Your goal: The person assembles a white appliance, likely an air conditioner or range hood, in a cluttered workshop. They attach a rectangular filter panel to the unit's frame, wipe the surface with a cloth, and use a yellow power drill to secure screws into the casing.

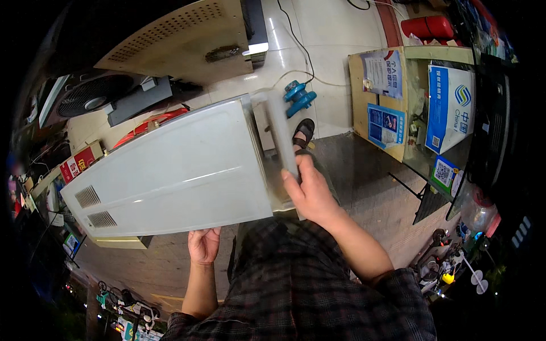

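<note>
Spanning the view from left to centre, a long, pale casing (170, 165) sits before someone in a dark checked shirt (318, 290). Vents (88, 196) mark its left end; an upright, partly blurred end frame (278, 125) stands at its right. The right hand (310, 190) is clasped around that frame, which likely offers a firm hold for steadying that end. The left hand (203, 245) meets the near edge palm up, probably bearing weight; its fingertips are hidden, so I cannot tell whether it grips. Beyond, a blue tool (298, 98) lies near a sandal (305, 129).
</note>
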Demonstrator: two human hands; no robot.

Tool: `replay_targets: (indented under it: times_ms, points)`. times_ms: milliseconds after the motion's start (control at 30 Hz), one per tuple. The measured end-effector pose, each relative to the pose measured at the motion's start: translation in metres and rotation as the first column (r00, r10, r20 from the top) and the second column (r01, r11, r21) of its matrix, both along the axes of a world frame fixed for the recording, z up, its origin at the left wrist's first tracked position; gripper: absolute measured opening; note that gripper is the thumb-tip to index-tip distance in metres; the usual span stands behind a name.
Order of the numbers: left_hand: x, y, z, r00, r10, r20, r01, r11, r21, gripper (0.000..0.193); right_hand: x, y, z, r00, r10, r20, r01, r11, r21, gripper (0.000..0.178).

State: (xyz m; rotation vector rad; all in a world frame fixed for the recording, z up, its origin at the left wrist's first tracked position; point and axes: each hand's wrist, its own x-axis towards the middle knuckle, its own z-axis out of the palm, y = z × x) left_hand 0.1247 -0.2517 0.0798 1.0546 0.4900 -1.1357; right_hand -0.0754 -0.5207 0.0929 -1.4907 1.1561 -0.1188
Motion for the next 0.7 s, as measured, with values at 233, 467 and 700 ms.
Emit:
replay_targets:
  times_ms: [233, 467, 700]
  points:
    - [-0.043, -0.033, -0.008, 0.98, -0.148, -0.135, 0.132, 0.984, -0.121, 0.046, -0.045, -0.037, -0.004, 0.996, -0.075, -0.056, 0.071, 0.994, -0.078, 0.029]
    - [-0.068, -0.068, -0.022, 0.863, -0.473, -0.179, 0.418, 0.866, -0.275, 0.056, -0.091, -0.063, -0.021, 0.979, -0.194, -0.06, 0.182, 0.97, -0.159, 0.037]
    - [-0.107, -0.105, -0.034, 0.755, -0.653, -0.051, 0.58, 0.703, -0.412, 0.071, -0.14, -0.084, -0.019, 0.944, -0.272, -0.186, 0.259, 0.961, -0.092, 0.044]
